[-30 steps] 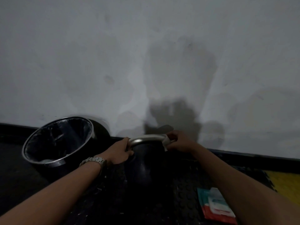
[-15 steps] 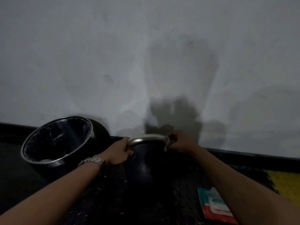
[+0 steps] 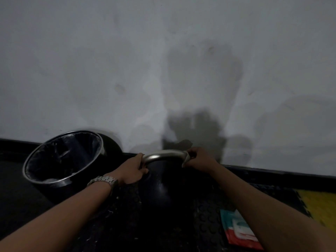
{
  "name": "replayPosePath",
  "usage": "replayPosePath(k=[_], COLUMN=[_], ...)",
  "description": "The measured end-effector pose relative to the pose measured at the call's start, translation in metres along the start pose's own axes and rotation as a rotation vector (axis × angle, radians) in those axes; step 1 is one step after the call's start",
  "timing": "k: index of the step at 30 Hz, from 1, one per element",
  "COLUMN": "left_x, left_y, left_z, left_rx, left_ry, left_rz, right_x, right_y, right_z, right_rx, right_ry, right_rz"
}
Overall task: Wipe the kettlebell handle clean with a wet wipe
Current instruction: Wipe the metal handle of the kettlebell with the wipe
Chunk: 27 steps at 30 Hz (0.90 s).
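A black kettlebell [image 3: 163, 186] stands on the dark floor mat near the wall, its silver handle [image 3: 163, 155] arching across the top. My left hand [image 3: 133, 170], with a metal watch on the wrist, grips the left end of the handle. My right hand [image 3: 199, 157] is closed around the right end, pressing a pale wet wipe [image 3: 186, 158] against the metal; only a small fold of the wipe shows beside my fingers.
A black bin [image 3: 61, 159] with a metal rim and a liner stands at the left against the wall. A red and teal wipes pack [image 3: 240, 231] lies on the mat under my right forearm. A yellow mat tile [image 3: 320, 206] is at far right.
My right hand with the wipe has shifted slightly along the right end of the handle. The left hand and the kettlebell have stayed in place.
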<state>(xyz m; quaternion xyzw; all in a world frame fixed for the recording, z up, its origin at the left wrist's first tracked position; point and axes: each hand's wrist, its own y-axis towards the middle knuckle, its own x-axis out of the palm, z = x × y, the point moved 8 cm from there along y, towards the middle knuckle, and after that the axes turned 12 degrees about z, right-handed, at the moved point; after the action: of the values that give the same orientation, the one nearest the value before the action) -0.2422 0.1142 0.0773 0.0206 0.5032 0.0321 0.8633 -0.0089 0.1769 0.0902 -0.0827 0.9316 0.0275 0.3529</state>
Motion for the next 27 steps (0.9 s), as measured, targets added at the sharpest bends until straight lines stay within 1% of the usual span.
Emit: replayPosePath(k=[3, 9, 13, 17, 21, 23, 25, 27], left_x=[0.001, 0.001, 0.001, 0.001, 0.0, 0.0, 0.0, 0.001], left_y=[0.0, -0.001, -0.001, -0.001, -0.001, -0.001, -0.001, -0.002], left_z=[-0.001, -0.002, -0.002, -0.001, 0.001, 0.001, 0.001, 0.001], left_rx=[-0.001, 0.009, 0.012, 0.009, 0.009, 0.011, 0.014, 0.011], left_ry=[-0.005, -0.003, -0.015, -0.006, -0.005, -0.01, -0.012, -0.017], left_rz=[-0.007, 0.004, 0.006, 0.001, 0.001, 0.005, 0.01, 0.007], right_x=[0.0, 0.013, 0.02, 0.016, 0.001, 0.002, 0.005, 0.012], right_y=[-0.002, -0.001, 0.0, 0.0, -0.002, -0.003, -0.002, -0.001], right_z=[0.001, 0.015, 0.022, 0.018, 0.018, 0.024, 0.028, 0.033], right_rx=[-0.004, -0.006, 0.017, 0.022, 0.044, 0.091, 0.118, 0.126], right_ry=[0.0, -0.152, -0.188, -0.159, 0.009, 0.083, 0.093, 0.032], right_rz=[0.008, -0.003, -0.015, -0.03, 0.078, 0.086, 0.07, 0.026])
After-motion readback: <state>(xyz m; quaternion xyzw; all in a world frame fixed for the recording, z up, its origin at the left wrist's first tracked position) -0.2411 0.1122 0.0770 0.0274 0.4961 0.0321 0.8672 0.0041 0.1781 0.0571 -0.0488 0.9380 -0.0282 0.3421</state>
